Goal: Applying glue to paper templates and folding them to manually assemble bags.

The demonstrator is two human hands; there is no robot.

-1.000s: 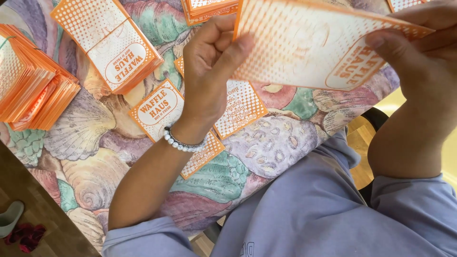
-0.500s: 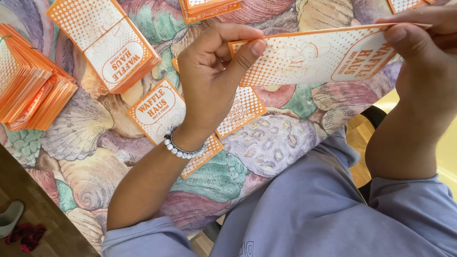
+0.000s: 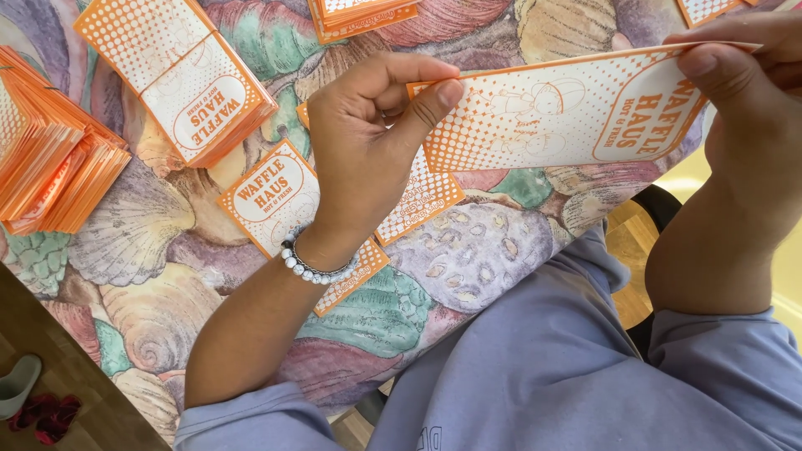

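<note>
I hold a flat orange-and-white dotted paper bag [image 3: 551,113] level above the table, one end in each hand. My left hand [image 3: 368,142] pinches its left edge between thumb and fingers; a beaded bracelet sits on that wrist. My right hand [image 3: 739,92] grips the right end, thumb on top. Under the left hand lies another flat bag of the same kind [image 3: 276,196] on the tablecloth.
A shell-patterned tablecloth [image 3: 159,225] covers the table. A thick fanned pile of orange bags [image 3: 50,159] lies at the left edge, a smaller stack [image 3: 184,75] beside it, more bags [image 3: 359,12] at the top. Wooden floor and a shoe [image 3: 17,384] show lower left.
The bag was tilted up facing me; both hands have lowered and flattened it so it now lies nearly level, and my right hand has moved down.
</note>
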